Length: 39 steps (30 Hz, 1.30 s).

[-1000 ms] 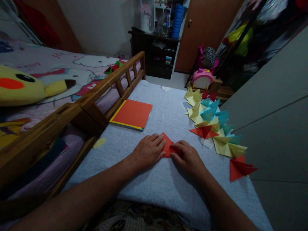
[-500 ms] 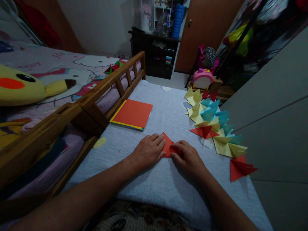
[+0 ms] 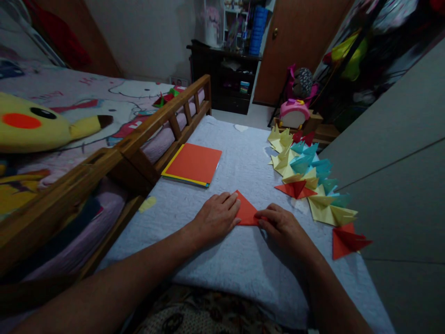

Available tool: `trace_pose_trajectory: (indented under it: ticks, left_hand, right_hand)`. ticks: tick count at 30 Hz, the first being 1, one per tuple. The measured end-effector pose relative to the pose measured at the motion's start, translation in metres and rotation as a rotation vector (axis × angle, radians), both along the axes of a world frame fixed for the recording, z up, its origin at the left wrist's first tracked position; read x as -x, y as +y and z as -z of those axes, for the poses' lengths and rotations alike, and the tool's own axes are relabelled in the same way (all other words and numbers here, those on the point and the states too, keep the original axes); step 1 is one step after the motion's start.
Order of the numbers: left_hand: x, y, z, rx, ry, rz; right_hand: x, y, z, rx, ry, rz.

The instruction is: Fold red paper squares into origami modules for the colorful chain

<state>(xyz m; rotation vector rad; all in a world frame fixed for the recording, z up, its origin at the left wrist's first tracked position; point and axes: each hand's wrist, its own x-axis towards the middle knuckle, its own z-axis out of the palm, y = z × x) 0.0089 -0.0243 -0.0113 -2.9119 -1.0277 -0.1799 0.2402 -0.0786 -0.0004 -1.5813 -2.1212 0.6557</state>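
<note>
An orange folded paper triangle (image 3: 246, 211) lies on the pale blue mattress (image 3: 229, 260) in front of me. My left hand (image 3: 215, 216) lies flat on its left part, fingers stretched out and together. My right hand (image 3: 283, 226) presses the paper's right corner with bent fingertips. A stack of square coloured sheets (image 3: 193, 163), orange on top, lies beyond my left hand.
Several folded paper pieces (image 3: 306, 178) in yellow, teal and red line the mattress's right side, with one red piece (image 3: 346, 241) nearest. A wooden bed rail (image 3: 139, 144) runs along the left. A yellow plush toy (image 3: 38, 125) lies on the bed. A grey wardrobe (image 3: 399, 162) stands right.
My right hand has slid to the right along the paper's lower edge, uncovering more of the orange triangle. My left hand has stayed in place.
</note>
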Motion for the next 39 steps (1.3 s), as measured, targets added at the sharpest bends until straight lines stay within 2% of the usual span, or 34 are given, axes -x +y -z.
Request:
trace_pose_trajectory:
  ticks: [2, 6, 8, 11, 16, 26, 32, 39]
  left_hand:
    - [0.000, 0.000, -0.001, 0.006, 0.001, 0.000]
    - [-0.001, 0.000, -0.001, 0.020, -0.007, -0.006]
    - [-0.001, 0.000, -0.001, 0.023, -0.015, -0.007]
    - [-0.001, -0.001, -0.001, 0.019, -0.019, -0.001]
    - [0.003, -0.001, 0.000, 0.020, -0.032, 0.004]
    - [0.025, 0.003, 0.003, 0.079, -0.030, 0.012]
    - [0.044, 0.008, 0.005, 0.102, -0.019, 0.002]
    - [0.064, 0.000, 0.008, 0.094, -0.074, -0.055]
  right_hand:
    - [0.000, -0.002, -0.003, -0.055, -0.074, 0.008]
    - [0.019, -0.013, -0.010, -0.314, -0.310, 0.080]
    - [0.034, -0.022, -0.010, -0.348, -0.291, -0.035]
    - [0.052, -0.034, -0.003, -0.354, -0.235, -0.166]
    - [0.058, -0.042, 0.008, -0.362, -0.294, -0.129]
    - [0.067, -0.041, -0.002, -0.170, -0.377, -0.108]
    - [0.072, -0.040, -0.003, -0.163, -0.418, -0.094]
    - [0.074, -0.039, -0.007, -0.156, -0.455, -0.092]
